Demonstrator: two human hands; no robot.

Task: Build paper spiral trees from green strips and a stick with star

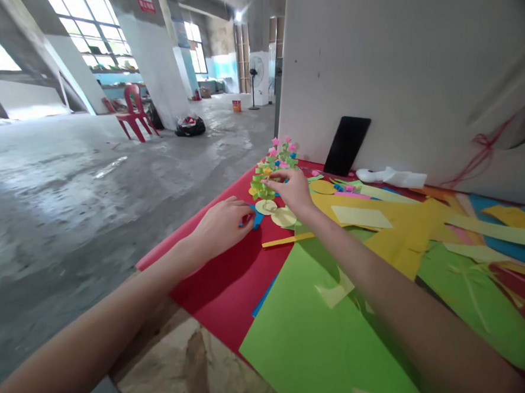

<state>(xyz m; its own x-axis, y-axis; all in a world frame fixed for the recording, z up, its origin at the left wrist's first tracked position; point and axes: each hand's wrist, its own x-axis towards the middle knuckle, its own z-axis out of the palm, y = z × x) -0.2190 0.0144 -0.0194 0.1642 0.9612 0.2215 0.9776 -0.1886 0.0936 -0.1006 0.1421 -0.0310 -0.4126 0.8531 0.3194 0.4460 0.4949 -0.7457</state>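
A small decorated plant-like paper craft (258, 187) stands at the red table's far left corner, with green paper leaves and pink, blue and yellow paper stars. My right hand (293, 189) reaches to its front side, thumb and forefinger pinched together; whatever is between the tips is too small to make out. Just in front lies my left hand (225, 225), low over the red surface, its fingers curled inward beside a blue paper piece (258, 217). Whether those fingers grip the blue paper is hidden. Pale yellow paper circles (283, 216) lie by the craft's base.
Green sheets (307, 330), yellow paper (402, 240) and cut strips cover the right side of the red surface (221, 289). A black phone-like slab (346, 145) leans on the white wall, next to a white glue-gun-shaped object (390, 176). The concrete floor drops away left.
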